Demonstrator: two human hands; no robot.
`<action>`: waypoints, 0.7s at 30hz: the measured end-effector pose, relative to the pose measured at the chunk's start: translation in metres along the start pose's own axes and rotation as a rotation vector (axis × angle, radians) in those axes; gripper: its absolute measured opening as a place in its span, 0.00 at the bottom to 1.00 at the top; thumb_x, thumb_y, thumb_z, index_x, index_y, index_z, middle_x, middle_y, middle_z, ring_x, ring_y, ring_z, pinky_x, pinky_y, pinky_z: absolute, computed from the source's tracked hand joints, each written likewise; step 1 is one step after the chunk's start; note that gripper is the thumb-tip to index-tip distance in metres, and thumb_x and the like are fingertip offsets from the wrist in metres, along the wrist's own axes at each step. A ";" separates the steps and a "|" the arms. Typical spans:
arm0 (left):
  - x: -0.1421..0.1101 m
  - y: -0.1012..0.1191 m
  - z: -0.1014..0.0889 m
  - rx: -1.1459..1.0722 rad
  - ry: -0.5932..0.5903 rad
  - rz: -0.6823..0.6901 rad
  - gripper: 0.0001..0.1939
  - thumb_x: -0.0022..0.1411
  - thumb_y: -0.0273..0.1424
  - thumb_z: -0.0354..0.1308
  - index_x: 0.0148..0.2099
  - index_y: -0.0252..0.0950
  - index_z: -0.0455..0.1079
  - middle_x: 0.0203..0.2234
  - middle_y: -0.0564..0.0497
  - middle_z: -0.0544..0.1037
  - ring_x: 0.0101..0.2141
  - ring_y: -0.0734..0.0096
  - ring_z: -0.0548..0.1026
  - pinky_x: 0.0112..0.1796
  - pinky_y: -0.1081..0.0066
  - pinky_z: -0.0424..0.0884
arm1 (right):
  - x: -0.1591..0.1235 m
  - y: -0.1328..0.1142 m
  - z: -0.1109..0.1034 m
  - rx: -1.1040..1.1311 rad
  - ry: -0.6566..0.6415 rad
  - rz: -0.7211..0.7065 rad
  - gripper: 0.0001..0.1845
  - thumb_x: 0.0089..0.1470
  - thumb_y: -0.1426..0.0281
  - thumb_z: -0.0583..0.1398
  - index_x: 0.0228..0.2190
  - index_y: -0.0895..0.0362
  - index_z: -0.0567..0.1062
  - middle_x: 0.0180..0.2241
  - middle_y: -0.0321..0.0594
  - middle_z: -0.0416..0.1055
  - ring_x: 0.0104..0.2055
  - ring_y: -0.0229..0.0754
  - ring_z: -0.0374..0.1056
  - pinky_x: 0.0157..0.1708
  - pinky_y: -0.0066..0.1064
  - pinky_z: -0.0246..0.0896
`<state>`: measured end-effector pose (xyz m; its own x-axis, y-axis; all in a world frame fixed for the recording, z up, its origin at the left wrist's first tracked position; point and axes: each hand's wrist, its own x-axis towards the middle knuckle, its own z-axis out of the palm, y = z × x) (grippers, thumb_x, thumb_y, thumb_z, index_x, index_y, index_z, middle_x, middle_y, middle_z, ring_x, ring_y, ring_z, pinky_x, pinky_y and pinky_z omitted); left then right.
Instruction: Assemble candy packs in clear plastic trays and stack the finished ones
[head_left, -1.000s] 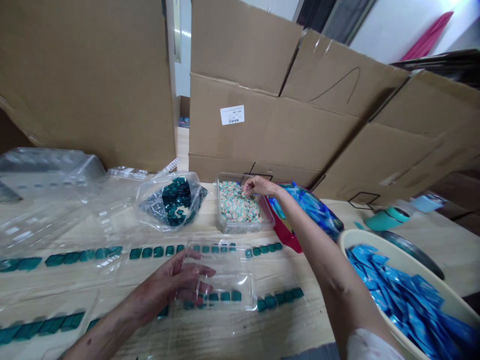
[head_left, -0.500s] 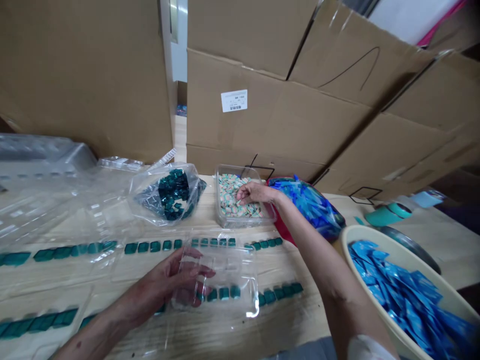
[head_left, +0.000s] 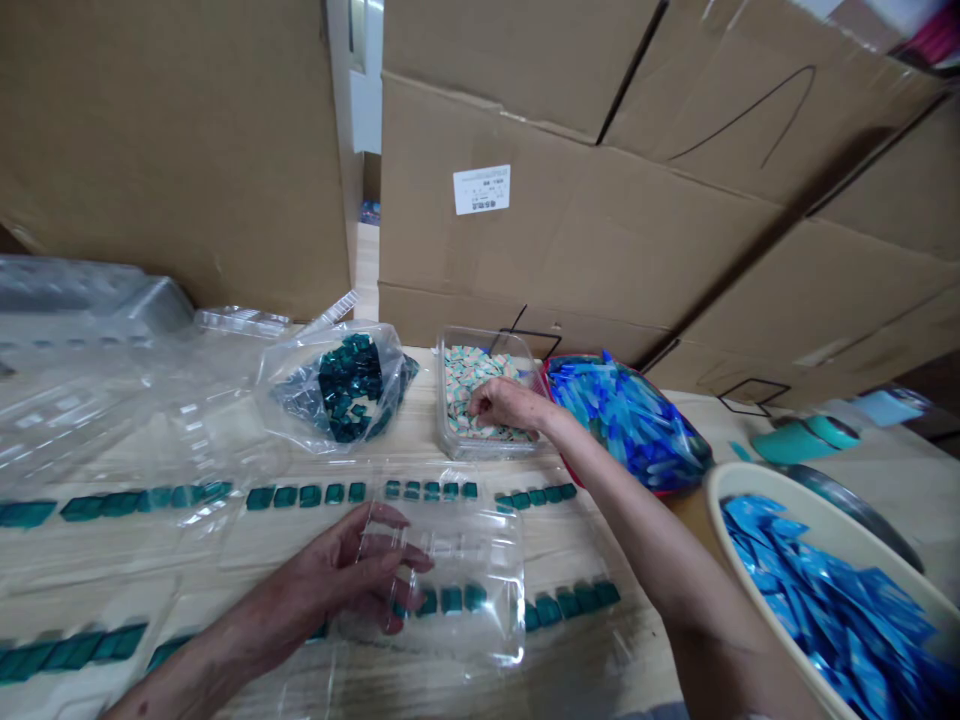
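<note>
My left hand [head_left: 352, 565] grips the edge of a clear plastic clamshell tray [head_left: 465, 590], which lies over rows of teal glass tiles [head_left: 450, 600] on the table. My right hand [head_left: 506, 403] reaches into a clear plastic tub [head_left: 487, 395] of pastel mosaic pieces, fingertips curled down among them. Whether those fingers hold a piece is hidden. A clear bag of teal tiles [head_left: 341, 390] lies to the left of the tub.
A cream basin of blue packets [head_left: 817, 600] stands at lower right, and a red-rimmed tray of blue pieces [head_left: 626, 420] sits beyond my right arm. Stacked clear trays [head_left: 90, 300] lie at far left. Cardboard sheets [head_left: 562, 230] stand along the table's back.
My right hand has dropped lower into the tub. The left hand and clamshell have barely moved. The whole scene has shifted slightly up in view.
</note>
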<state>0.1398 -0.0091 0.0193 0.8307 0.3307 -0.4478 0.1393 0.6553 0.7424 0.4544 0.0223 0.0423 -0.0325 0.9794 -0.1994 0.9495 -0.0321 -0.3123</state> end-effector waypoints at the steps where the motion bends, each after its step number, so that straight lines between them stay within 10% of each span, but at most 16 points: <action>1: 0.000 -0.001 0.000 -0.003 0.002 -0.001 0.20 0.55 0.37 0.61 0.47 0.39 0.60 0.42 0.42 0.76 0.36 0.59 0.77 0.34 0.62 0.71 | 0.000 -0.002 0.000 -0.032 0.008 -0.028 0.08 0.41 0.78 0.64 0.27 0.56 0.79 0.26 0.34 0.75 0.30 0.35 0.68 0.29 0.22 0.57; 21: 0.000 0.002 -0.001 -0.014 -0.034 -0.005 0.20 0.54 0.37 0.61 0.47 0.39 0.61 0.42 0.42 0.76 0.36 0.59 0.77 0.35 0.61 0.71 | -0.004 -0.004 0.006 0.167 0.152 0.228 0.02 0.41 0.75 0.63 0.23 0.58 0.77 0.22 0.33 0.73 0.25 0.33 0.66 0.25 0.21 0.57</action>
<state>0.1394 -0.0066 0.0203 0.8480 0.3045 -0.4338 0.1357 0.6664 0.7332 0.4492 0.0170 0.0383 0.2337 0.9615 -0.1449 0.8622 -0.2738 -0.4261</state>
